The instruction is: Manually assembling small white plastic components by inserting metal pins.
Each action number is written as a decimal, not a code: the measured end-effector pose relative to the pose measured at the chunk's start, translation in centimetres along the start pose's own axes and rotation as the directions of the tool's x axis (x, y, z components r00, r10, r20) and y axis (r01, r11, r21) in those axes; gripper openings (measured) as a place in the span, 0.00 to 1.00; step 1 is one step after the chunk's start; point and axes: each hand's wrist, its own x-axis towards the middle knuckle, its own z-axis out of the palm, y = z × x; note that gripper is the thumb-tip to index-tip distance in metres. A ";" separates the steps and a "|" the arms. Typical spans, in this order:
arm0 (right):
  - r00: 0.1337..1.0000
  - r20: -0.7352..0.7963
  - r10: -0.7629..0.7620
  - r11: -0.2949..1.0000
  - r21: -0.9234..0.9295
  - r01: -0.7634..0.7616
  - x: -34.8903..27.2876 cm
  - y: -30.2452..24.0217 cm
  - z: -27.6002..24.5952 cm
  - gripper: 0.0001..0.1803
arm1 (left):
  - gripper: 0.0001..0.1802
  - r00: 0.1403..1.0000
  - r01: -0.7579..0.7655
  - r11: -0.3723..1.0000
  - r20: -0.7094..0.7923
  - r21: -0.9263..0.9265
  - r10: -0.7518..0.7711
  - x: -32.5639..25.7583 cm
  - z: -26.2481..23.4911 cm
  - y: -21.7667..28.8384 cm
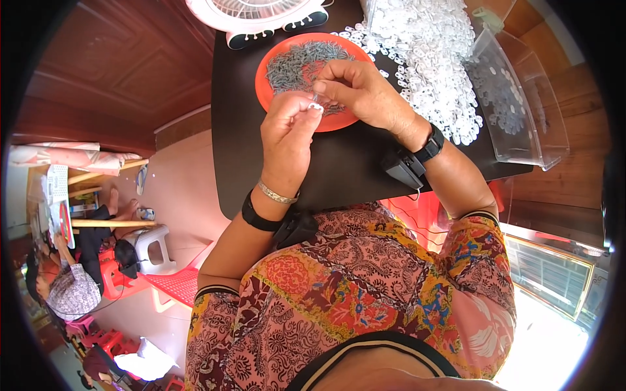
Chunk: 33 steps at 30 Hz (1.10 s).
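Observation:
Over the near side of an orange-red round tray (262,86), my two hands meet with their fingertips close together. My left hand (287,133) pinches a small white plastic piece (315,107) between thumb and fingers. Just above that piece, the thumb and forefinger of my right hand (368,98) pinch a thin grey screw-like part (316,97), its tip at the white piece. Whether it has entered a hole is too small to tell. Many similar grey screw-like parts (290,68) fill the tray. To the right lies a large heap of small white plastic pieces (437,85) with holes.
A clear plastic bin (521,158) with some pale pieces stands at the right of the dark table (241,163). A white fan (261,16) stands at the far edge. Two people (75,293) sit at the left among red stools and a grey stool (156,251).

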 end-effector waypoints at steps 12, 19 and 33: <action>0.995 0.094 -0.012 0.992 -0.120 0.023 -0.1 0.2 0.1 0.12 | 0.06 0.974 0.228 0.949 0.050 -0.219 -0.222 0.2 -0.1 1.0; 0.996 0.087 -0.012 0.990 0.142 -0.001 0.4 0.1 -1.5 0.09 | 0.09 0.957 0.291 0.939 0.040 -0.184 -0.288 1.1 -0.9 0.6; 0.998 0.049 -0.042 0.995 0.094 0.037 0.0 -0.9 -0.9 0.09 | 0.08 0.948 0.316 0.933 0.029 -0.172 -0.316 1.8 -0.8 0.9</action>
